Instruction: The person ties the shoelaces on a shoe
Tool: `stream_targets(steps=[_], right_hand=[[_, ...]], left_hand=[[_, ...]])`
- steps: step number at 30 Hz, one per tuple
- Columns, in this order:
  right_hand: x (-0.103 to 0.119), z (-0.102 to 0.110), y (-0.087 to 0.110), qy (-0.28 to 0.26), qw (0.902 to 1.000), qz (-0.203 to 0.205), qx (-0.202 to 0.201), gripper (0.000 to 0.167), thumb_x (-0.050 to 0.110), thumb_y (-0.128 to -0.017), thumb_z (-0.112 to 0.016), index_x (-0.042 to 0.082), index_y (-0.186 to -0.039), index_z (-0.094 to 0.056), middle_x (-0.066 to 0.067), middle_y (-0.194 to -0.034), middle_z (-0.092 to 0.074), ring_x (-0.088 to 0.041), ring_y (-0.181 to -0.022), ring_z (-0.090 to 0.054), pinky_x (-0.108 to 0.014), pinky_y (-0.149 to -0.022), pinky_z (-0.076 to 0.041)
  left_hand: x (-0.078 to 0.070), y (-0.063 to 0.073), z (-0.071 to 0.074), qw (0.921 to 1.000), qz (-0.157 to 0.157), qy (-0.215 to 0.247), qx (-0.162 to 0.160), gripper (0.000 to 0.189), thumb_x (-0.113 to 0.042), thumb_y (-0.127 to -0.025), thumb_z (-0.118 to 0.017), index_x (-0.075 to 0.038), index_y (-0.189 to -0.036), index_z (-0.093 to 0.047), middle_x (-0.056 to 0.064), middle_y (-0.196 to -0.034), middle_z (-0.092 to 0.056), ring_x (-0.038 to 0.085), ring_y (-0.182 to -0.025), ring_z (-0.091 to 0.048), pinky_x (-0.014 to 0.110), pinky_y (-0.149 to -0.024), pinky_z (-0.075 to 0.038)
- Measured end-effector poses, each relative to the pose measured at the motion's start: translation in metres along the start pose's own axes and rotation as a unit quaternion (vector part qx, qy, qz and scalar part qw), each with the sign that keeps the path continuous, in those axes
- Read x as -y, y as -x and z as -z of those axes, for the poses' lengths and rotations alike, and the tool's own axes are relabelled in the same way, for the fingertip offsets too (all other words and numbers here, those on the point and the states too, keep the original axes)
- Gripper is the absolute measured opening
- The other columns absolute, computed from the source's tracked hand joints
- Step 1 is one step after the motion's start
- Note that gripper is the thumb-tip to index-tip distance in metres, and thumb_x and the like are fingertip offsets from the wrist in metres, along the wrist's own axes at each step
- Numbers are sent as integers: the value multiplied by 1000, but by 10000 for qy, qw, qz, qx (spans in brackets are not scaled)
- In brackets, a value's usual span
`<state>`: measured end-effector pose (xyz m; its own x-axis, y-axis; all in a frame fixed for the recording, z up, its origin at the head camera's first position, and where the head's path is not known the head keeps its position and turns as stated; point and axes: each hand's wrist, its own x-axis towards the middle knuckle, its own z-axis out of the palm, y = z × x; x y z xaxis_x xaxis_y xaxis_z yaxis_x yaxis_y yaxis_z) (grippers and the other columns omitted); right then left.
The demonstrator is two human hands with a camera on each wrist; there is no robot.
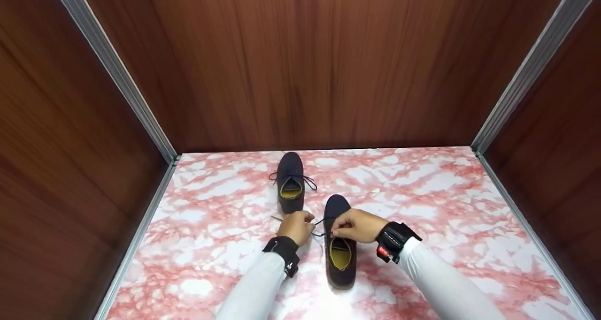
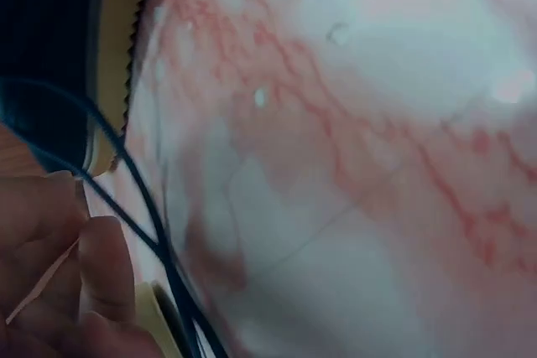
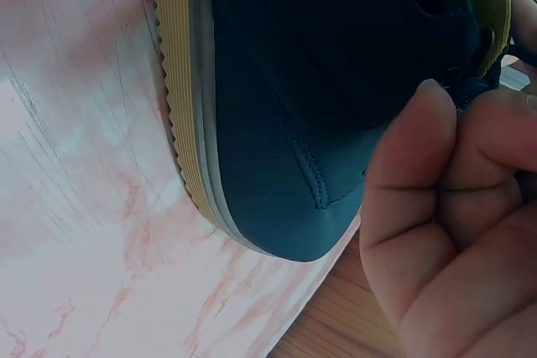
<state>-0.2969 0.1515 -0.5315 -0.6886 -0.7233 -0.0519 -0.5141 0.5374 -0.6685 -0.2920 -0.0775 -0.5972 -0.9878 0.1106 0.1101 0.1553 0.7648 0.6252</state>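
Observation:
A dark navy lace-up shoe [image 1: 341, 275] with a yellow lining stands on the surface, toe pointing away. My right hand [image 1: 359, 225] is over its throat, thumb and forefinger pinching the lace close to the knot; the right wrist view shows this pinch beside the eyelets. To the left of the shoe, my left hand [image 1: 296, 228] has curled fingers gripping the dark shoelace [image 2: 134, 175], which stretches from the shoe toward it. A thin lace end sticks out on that hand's far side. The exact hold of the left fingers is partly hidden.
Farther back stands the matching shoe [image 1: 290, 163], its lace tied in a bow, its heel just beyond my left hand. Red-and-white marbled surface [image 1: 211, 217] lies around both shoes. Brown wood-grain panels [image 1: 300, 66] with grey metal edging enclose the back and sides.

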Motion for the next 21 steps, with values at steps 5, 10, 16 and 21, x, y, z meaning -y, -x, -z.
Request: stream_targets(steps=[5,10,16,21], right_hand=[[2,-2,-2,-214,9997,102,47,12,22,-99,-72,14,-95,-80,-3,-86,-78,5,-71,-57,-17,-69,-49],[0,-2,-1,-496,9988,8,29,13,21,-99,-72,11,-92,-76,4,-72,-67,5,-64,-51,-16,-64,-44],[-5,-1,0,-847,9957,-323,-175,21,24,-100,-69,8,-88,-71,14,-67,-53,1,-60,-48,-17,-57,-42],[-7,0,-3,-1227,9895,-568,-508,24,23,-102,-66,3,-90,-70,8,-69,-56,-2,-59,-51,-18,-56,-46]], left_hand=[[2,-3,-10,9998,-29,-188,-39,17,-8,-83,-81,-9,-100,-78,2,-86,-79,21,-84,-74,39,-79,-58],[0,-4,-8,9995,-129,-188,-228,7,-8,-84,-79,-12,-88,-77,-2,-75,-75,18,-73,-69,34,-68,-53],[-8,-6,9,9976,-257,172,-613,3,-12,-87,-79,-13,-89,-77,-2,-80,-79,18,-78,-74,34,-73,-56],[-16,-6,24,9964,-222,458,-685,4,-16,-89,-80,-13,-88,-77,-2,-82,-79,17,-79,-74,35,-76,-57]])
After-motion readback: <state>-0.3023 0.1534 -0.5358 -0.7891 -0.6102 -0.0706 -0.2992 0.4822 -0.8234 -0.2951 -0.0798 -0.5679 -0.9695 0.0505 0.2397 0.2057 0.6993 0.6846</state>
